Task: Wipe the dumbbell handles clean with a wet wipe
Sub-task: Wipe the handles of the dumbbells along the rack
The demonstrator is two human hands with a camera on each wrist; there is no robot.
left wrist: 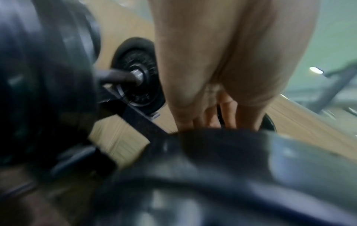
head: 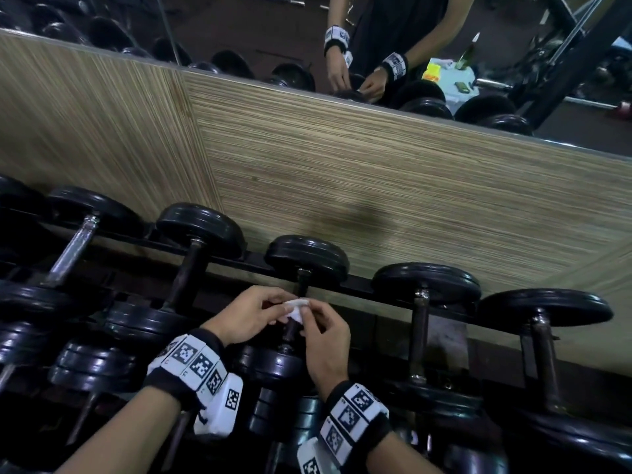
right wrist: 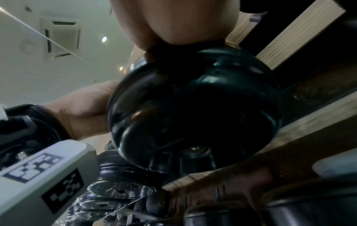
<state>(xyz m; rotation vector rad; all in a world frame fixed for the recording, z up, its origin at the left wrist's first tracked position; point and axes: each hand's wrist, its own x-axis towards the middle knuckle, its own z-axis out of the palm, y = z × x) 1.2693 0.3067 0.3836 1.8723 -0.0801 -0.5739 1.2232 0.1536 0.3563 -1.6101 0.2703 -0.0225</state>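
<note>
Left hand (head: 247,314): fingers curled, pinching wet wipe (head: 296,310) at left edge. Right hand (head: 326,340): thumb and forefinger pinching same wipe at right edge. Wipe draped over dumbbell handle (head: 291,331) on rack (head: 362,289), between 2 black end plates.

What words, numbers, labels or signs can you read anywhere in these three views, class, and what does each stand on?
No text can be read in any view.
Wrist bands: black-and-white square code patterns only, no letters or numbers.
Dumbbell plate: raised ring marks around the hub, too blurred to read.
Wet wipe, pinched by the left hand and right hand: plain white, no print visible.
Items reflected in the mirror: too small to read.
</note>
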